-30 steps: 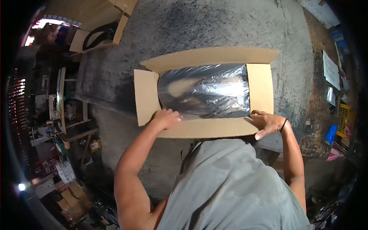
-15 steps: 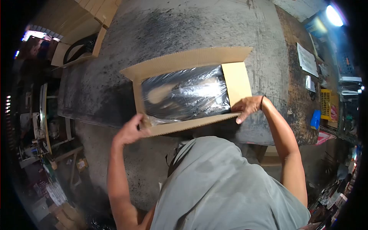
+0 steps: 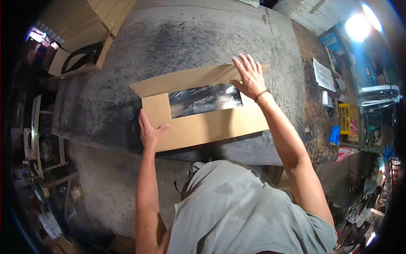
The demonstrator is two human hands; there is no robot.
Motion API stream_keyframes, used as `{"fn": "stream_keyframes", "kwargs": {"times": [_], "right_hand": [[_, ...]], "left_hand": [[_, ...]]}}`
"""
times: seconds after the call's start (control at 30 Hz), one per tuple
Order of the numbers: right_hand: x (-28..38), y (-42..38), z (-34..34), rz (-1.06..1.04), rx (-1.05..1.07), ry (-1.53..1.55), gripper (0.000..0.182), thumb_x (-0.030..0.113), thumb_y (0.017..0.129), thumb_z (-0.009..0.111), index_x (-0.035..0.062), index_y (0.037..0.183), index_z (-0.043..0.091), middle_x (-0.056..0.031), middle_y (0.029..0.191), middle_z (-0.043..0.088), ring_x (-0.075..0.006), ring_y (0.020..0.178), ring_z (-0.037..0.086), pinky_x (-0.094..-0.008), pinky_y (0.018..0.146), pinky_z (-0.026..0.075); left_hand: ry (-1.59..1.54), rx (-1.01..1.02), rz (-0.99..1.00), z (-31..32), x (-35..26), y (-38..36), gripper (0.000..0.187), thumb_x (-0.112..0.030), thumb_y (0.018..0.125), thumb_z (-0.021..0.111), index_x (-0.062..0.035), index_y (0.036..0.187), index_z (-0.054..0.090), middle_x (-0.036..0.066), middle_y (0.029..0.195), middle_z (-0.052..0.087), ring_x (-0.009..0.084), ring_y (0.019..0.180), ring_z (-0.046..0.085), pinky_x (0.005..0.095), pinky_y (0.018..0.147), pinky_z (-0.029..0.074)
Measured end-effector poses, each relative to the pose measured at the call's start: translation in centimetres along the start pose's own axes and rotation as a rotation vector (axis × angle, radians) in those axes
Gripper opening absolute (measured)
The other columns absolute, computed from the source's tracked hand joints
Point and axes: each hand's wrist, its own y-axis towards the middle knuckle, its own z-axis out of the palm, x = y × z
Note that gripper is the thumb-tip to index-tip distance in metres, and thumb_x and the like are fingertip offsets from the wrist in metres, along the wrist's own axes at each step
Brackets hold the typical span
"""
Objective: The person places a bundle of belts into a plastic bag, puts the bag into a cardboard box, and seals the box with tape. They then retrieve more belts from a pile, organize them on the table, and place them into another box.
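Observation:
A cardboard box (image 3: pixel 207 129) lies on the dark, stained worktable, with its near long flap and left end flap folded inward. The far long flap (image 3: pixel 186 79) stands up. Between the flaps shows a dark item in clear plastic (image 3: pixel 205 100). At the box's left end, my left hand (image 3: pixel 150 130) rests with thumb and fingers apart. My right hand (image 3: pixel 248 77) is at the far right of the box, fingers spread over the far flap, and holds nothing.
Another open carton (image 3: pixel 80 70) with a black curved item is at the table's back left. On the right are printed sheets (image 3: pixel 324 75), a yellow basket (image 3: pixel 344 118) and a blue object (image 3: pixel 334 135). Shelving stands beyond.
The near long flap and left end flap now lie over the contents. My right hand has moved from the near right corner up to the far flap. My left hand has shifted to the left end.

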Motion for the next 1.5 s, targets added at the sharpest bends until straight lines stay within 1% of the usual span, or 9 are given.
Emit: {"fn": "stream_keyframes", "kwargs": {"times": [0.1,0.23,0.4,0.53,0.73,0.9,1.23,1.3,1.5], "right_hand": [[1.0,-0.3,0.8,0.11,0.176,-0.143,0.062,0.042,0.07,0.07,0.0118,0.12,0.049,-0.0124,0.111,0.05,-0.0293,0.111,0.045,-0.0561,0.096,0.028],[2.6,-4.8,0.4,0.206,0.469,0.053,0.053,0.048,0.073,0.064,0.0112,0.109,0.053,-0.0093,0.096,0.05,-0.0293,0.102,0.047,-0.0467,0.095,0.031],[2.7,-12.9,3.7,0.035,0.115,0.148,0.058,0.061,0.076,0.052,0.0106,0.106,0.05,-0.0104,0.098,0.05,-0.0293,0.095,0.046,-0.0453,0.089,0.032],[0.7,-14.4,0.8,0.131,0.287,0.076,0.06,0.065,0.072,0.051,0.016,0.107,0.05,-0.0093,0.095,0.049,-0.0269,0.091,0.046,-0.038,0.081,0.033],[-4.4,-24.2,-1.9,0.209,0.263,-0.008,0.072,0.06,0.081,0.045,0.011,0.134,0.037,-0.0127,0.131,0.041,-0.0318,0.123,0.034,-0.0517,0.103,0.021],[-11.2,-30.4,-6.0,0.532,0.509,0.039,0.074,0.06,0.085,0.037,0.0126,0.141,0.025,-0.008,0.149,0.019,-0.0302,0.138,0.011,-0.0565,0.108,0.008],[-37.3,-49.1,-17.3,1.024,-0.14,-0.385,0.064,0.032,0.078,0.063,0.0035,0.128,0.035,-0.0194,0.126,0.042,-0.038,0.121,0.035,-0.0523,0.095,0.031],[-40.1,-48.8,-20.4,1.361,0.199,0.024,0.071,0.034,0.085,0.058,0.0011,0.138,0.023,-0.0245,0.132,0.038,-0.0383,0.123,0.036,-0.0446,0.102,0.03],[-43.9,-50.9,-18.0,1.536,0.397,0.041,0.092,0.04,0.083,0.06,0.0073,0.143,-0.002,-0.0261,0.121,0.051,-0.0354,0.112,0.051,-0.0444,0.097,0.037]], "left_hand": [[-0.402,-0.075,-0.101,0.6,1.4,0.6,0.097,-0.049,0.077,0.065,-0.0055,0.143,0.008,0.02,0.145,0.022,0.032,0.131,0.028,0.0394,0.103,0.03],[-0.78,-0.204,-0.202,1.7,5.1,2.0,0.094,-0.068,0.083,0.039,-0.0008,0.142,0.011,0.022,0.144,0.021,0.0301,0.131,0.027,0.0379,0.105,0.023],[-0.43,-0.178,-0.174,1.3,1.4,1.0,0.07,-0.038,0.083,0.063,-0.0008,0.134,0.033,0.019,0.119,0.054,0.0268,0.104,0.056,0.0346,0.087,0.044],[-0.246,-0.159,-0.127,3.0,-1.1,-1.8,0.068,-0.035,0.081,0.065,-0.0061,0.135,0.034,0.019,0.118,0.056,0.0296,0.102,0.058,0.0362,0.085,0.046],[0.095,-0.091,-0.047,8.4,-8.1,-6.5,0.068,-0.043,0.086,0.056,-0.0104,0.139,0.028,0.021,0.131,0.037,0.0393,0.112,0.045,0.043,0.089,0.042],[0.787,-0.002,-0.067,13.0,-14.7,-9.4,0.066,-0.052,0.093,0.03,-0.0126,0.145,0.016,0.01,0.152,0.006,0.0331,0.139,0.003,0.0574,0.106,0.011],[0.663,0.252,0.545,28.7,-32.8,-15.1,0.061,-0.04,0.093,0.032,-0.0088,0.144,0.017,0.015,0.15,0.012,0.0352,0.138,0.007,0.0561,0.107,0.005],[0.596,0.332,0.688,31.0,-36.9,-16.1,0.061,-0.041,0.092,0.034,-0.0092,0.143,0.021,0.016,0.149,0.016,0.0359,0.138,0.01,0.0566,0.107,0.007],[0.598,0.377,0.674,30.0,-39.0,-16.8,0.061,-0.043,0.092,0.035,-0.0115,0.143,0.023,0.015,0.149,0.018,0.0353,0.138,0.01,0.0524,0.109,0.005]]}}
